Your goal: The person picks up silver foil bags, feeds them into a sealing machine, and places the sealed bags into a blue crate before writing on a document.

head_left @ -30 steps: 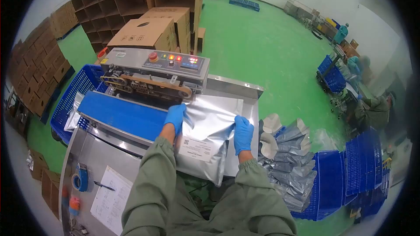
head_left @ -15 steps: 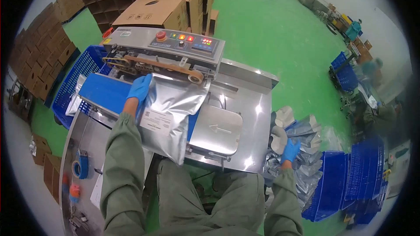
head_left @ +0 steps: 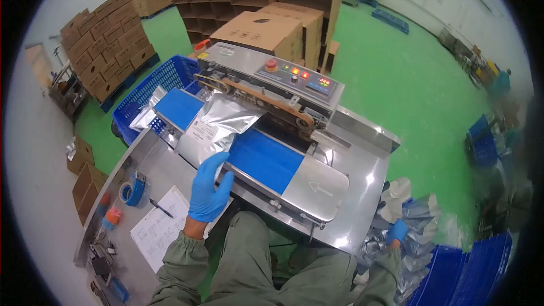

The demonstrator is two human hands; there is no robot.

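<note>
A filled silver pouch (head_left: 207, 130) with a white printed label lies on the blue conveyor belt (head_left: 266, 158), its top edge in the band sealer (head_left: 272, 76). My left hand (head_left: 208, 190), in a blue glove, is at the pouch's near corner. Its thumb and fingers are apart, fingertips right at the foil. To the right, my gloved right hand (head_left: 398, 230) is down among a pile of silver pouches (head_left: 416, 215) with open mouths. Its fingers are curled on one pouch, partly hidden by the foil.
A metal plate with an arrow (head_left: 317, 187) continues the belt. Behind the sealer stand cardboard boxes (head_left: 258, 31). A blue crate (head_left: 164, 82) holds pouches at the belt's far end. Paper with a pen (head_left: 161, 208) and blue tape (head_left: 132, 191) lie on the steel table. Blue crates (head_left: 481, 272) stand at right.
The pouch has travelled left along the sealer. My left hand has let go of its upper part and come back toward me. My right hand stays at the pile; the view has swung left.
</note>
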